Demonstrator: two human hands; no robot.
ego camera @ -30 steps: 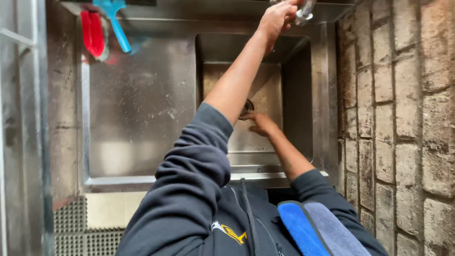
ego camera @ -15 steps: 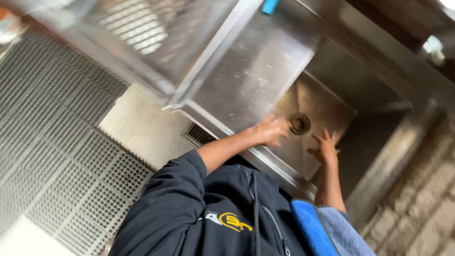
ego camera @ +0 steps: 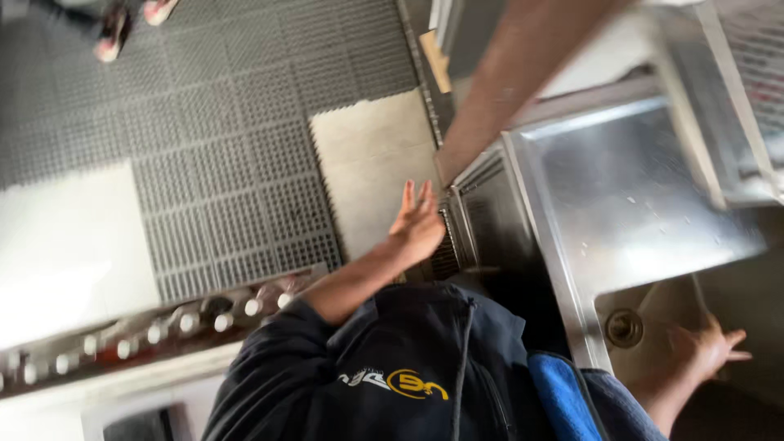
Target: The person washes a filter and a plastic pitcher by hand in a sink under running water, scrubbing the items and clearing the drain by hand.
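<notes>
Entry, head view, camera tilted hard.

Far left of both hands: grey floor mat (ego camera: 229, 163). Another person's shoes (ego camera: 122, 24) stood on it at the top edge, well apart from either hand.

Left hand (ego camera: 416, 224): I noted it open and flat, fingers straight and close together, holding nothing. It hung over the floor just outside the front edge of the sink (ego camera: 637, 196). I could not tell whether it touched that edge.

A brown blurred shape crossed the top of the view above the left hand. I could not tell what it was.

Drain (ego camera: 625, 327): a round metal fitting in the floor of the basin. It lay to the right of the left hand and well apart from it, with the sink's front wall between them.

Right hand (ego camera: 706, 347): down inside the basin, fingers spread wide, empty, the palm on or just over the basin floor. The drain lay just beside it, on its thumb side and apart from the fingers. The right hand was much the nearer of the two.

A blue cloth (ego camera: 563, 396) lay against my dark jacket, near the right forearm.
</notes>
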